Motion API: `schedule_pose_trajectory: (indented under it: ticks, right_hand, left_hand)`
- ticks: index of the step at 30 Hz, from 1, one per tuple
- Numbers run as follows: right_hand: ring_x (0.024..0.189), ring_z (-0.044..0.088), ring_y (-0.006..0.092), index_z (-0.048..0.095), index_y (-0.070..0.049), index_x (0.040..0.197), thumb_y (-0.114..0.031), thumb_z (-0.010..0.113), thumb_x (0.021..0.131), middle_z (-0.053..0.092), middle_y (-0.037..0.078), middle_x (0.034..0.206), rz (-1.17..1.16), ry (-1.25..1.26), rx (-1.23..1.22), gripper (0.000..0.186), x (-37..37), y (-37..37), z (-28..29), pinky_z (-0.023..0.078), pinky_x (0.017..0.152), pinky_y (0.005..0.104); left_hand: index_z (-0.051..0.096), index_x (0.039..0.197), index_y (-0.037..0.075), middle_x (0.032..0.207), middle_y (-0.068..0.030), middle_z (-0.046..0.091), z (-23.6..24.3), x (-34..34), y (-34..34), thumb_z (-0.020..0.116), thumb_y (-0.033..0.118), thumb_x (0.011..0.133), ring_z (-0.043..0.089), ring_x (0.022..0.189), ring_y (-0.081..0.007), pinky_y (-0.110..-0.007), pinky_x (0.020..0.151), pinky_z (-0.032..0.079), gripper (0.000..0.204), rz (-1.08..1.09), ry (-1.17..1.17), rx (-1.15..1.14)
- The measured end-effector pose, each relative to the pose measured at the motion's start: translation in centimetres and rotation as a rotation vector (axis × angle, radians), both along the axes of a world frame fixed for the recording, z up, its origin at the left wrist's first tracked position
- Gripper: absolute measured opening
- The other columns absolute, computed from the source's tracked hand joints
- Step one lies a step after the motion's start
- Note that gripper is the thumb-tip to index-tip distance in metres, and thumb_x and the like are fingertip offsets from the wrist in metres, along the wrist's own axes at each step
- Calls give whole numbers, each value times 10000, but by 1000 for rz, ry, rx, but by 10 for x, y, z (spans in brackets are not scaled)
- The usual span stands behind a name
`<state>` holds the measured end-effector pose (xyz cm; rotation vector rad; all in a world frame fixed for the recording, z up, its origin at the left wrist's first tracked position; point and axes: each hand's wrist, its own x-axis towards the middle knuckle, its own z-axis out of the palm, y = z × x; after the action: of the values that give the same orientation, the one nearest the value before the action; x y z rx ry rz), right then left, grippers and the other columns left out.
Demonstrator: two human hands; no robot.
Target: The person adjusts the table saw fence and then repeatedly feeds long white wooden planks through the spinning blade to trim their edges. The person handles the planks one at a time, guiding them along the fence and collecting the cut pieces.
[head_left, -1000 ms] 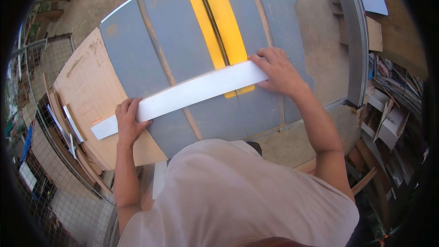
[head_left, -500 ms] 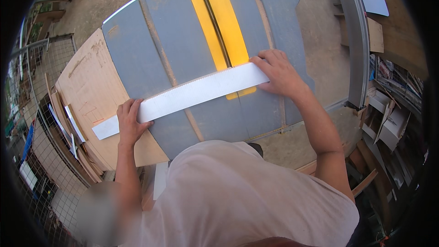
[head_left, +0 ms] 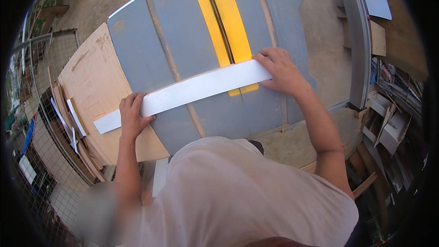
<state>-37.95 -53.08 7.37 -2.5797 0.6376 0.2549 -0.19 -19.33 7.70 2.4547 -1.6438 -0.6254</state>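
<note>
The left hand (head_left: 133,118) and right hand (head_left: 284,73) pinch the white strip (head_left: 201,86) well apart, probably to steady it across the yellow insert (head_left: 233,23) beside the right grip.

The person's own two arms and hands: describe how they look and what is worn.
No glove or wristwatch shows on the bare left hand or bare right hand. The pale pinkish-grey cloth shirt leaves the right elbow uncovered. A blurred grey patch hides part of the left arm.
</note>
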Motion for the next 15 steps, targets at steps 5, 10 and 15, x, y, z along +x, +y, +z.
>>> schedule_pose_trajectory:
  ticks: [5, 10, 15]
  right_hand:
    - [1318, 505, 325, 567, -141, 1403, -223, 890, 770, 552, 124, 1375, -1, -3, -4, 716, 0, -1, 0, 384, 1161, 455]
    - [1315, 512, 321, 579, -130, 1400, -210, 891, 750, 562, 125, 1366, 4, -36, 7, 725, 2, -5, 2, 388, 1158, 455]
    - [1315, 517, 324, 590, -124, 1394, -204, 888, 752, 567, 125, 1371, -10, -49, -21, 713, 2, -3, -1, 395, 1155, 454]
  left_hand:
    - [634, 1347, 103, 1331, -117, 586, 2, 0, -2, 973, 159, 504, 531, 1189, -361, -473, 1050, 441, 910, 6, 20, -9]
    - [636, 1345, 112, 1328, -115, 588, 3, -1, -3, 972, 152, 510, 533, 1185, -358, -470, 1047, 444, 901, 22, 11, 19]
    - [635, 1347, 110, 1336, -118, 584, 1, 1, -3, 971, 147, 502, 530, 1201, -360, -471, 1054, 445, 910, 16, 8, 6]
